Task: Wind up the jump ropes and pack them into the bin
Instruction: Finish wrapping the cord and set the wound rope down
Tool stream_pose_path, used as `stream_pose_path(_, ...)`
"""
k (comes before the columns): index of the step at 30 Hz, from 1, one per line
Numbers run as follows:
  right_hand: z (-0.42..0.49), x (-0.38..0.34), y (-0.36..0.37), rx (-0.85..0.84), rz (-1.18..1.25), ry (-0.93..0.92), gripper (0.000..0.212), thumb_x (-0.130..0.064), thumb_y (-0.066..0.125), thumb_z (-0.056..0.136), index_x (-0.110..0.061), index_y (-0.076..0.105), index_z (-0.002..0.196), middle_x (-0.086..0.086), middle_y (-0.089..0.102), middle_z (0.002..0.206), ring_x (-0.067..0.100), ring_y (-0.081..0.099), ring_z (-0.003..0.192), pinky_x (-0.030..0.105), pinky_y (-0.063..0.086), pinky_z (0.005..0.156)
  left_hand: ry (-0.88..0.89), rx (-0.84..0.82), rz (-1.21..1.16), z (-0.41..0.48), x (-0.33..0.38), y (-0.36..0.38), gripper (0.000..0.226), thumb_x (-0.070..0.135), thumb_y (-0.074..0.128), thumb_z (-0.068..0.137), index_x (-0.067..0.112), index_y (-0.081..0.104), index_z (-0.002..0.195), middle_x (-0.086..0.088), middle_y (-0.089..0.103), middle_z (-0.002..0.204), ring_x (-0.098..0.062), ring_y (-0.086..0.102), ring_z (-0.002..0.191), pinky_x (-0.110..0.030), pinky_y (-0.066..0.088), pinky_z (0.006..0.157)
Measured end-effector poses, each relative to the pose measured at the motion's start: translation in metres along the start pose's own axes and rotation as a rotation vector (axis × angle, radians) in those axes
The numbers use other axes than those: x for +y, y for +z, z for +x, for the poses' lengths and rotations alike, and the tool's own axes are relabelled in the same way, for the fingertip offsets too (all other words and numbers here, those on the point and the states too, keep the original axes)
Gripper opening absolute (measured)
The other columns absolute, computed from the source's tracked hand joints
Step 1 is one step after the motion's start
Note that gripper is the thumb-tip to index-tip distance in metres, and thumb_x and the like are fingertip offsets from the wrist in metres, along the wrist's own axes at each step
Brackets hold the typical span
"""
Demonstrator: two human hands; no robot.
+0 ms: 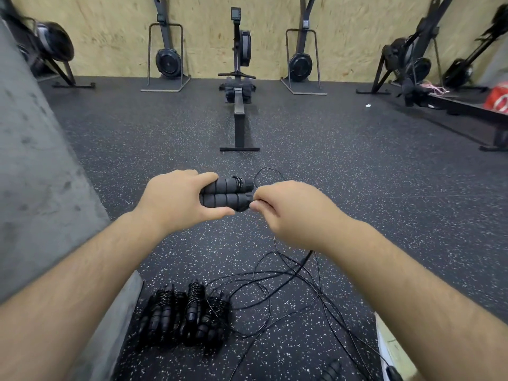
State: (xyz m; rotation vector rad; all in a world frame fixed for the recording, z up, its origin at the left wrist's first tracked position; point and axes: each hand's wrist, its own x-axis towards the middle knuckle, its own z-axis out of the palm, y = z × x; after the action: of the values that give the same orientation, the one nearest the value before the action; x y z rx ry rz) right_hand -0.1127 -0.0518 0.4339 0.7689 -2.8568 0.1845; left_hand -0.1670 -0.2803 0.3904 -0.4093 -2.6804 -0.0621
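1. The left hand [176, 199] holds two black foam handles [225, 192] side by side, lying crosswise in front of the person; the fingers lie over the top and the thumb underneath; its grip is closed round both handles.
2. The right hand [286, 213] pinches the thin black cord [270, 171] just beside the right ends of the handles; thumb and forefinger press together on it; its grip is narrow and holds only the cord.
3. A few turns of cord sit round the upper handle near its right end; one loop of cord rises behind the right hand; more of it hangs from below the right wrist down to the floor [357, 160].
4. The floor is black with pale speckles; loose cords [288, 273] lie on it in a crossing tangle between the two forearms.
5. Several wound ropes [187, 314], each with cord coiled round paired handles, lie touching one another on the floor near the left forearm; they sit just beside the foot of a grey wall [35, 160].
6. A spare handle [332, 371] lies at the bottom edge of the view; near it, in the lower right corner, shows the edge of a pale box [390, 345]; whether this is the bin, I cannot tell.
7. Well apart from the hands, a rowing machine [239, 86] stands lengthwise in the middle of the floor; behind it is a plywood wall [110, 28] with other machines along it.
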Motion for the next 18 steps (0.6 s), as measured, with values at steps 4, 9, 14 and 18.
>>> stream_pose_path(4, 0.002, 0.012, -0.007, 0.122, -0.083, -0.040, 0.027, -0.042, 0.040, 0.104, -0.024, 0.060, 0.101, -0.005, 0.062, 0.102, 0.024, 0.060, 0.096, 0.036, 0.046, 0.072, 0.052, 0.000, 0.008, -0.001, 0.003, -0.007, 0.080, 0.098, 0.032, 0.059, 0.035, 0.059, 0.102, 0.012, 0.057, 0.080, -0.017, 0.063, 0.085, -0.030, 0.047, 0.064)
stream_pose_path(9, 0.006, 0.029, -0.004, 0.225, -0.034, -0.089, 0.025, -0.047, 0.048, 0.101, -0.032, 0.067, 0.104, -0.010, 0.064, 0.100, 0.017, 0.061, 0.098, 0.034, 0.046, 0.072, 0.189, -0.043, -0.038, -0.006, 0.012, -0.014, 0.080, 0.098, 0.036, 0.060, 0.035, 0.061, 0.103, 0.014, 0.057, 0.079, -0.014, 0.061, 0.081, -0.030, 0.047, 0.064)
stream_pose_path(14, 0.012, 0.047, 0.000, 0.208, 0.160, -0.041, 0.016, -0.047, 0.061, 0.094, -0.036, 0.072, 0.098, -0.014, 0.062, 0.088, 0.011, 0.059, 0.094, 0.032, 0.046, 0.078, 0.288, -0.105, -0.201, -0.011, 0.020, -0.025, 0.079, 0.096, 0.046, 0.062, 0.037, 0.064, 0.112, 0.016, 0.064, 0.087, -0.010, 0.062, 0.087, -0.030, 0.048, 0.075)
stream_pose_path(18, 0.010, 0.055, 0.004, 0.189, 0.474, 0.012, 0.010, -0.033, 0.065, 0.094, -0.031, 0.074, 0.095, -0.014, 0.071, 0.091, 0.008, 0.063, 0.093, 0.038, 0.050, 0.088, 0.296, -0.109, -0.439, -0.017, 0.031, -0.033, 0.071, 0.087, 0.060, 0.063, 0.035, 0.063, 0.110, 0.014, 0.069, 0.091, -0.010, 0.064, 0.088, -0.037, 0.053, 0.080)
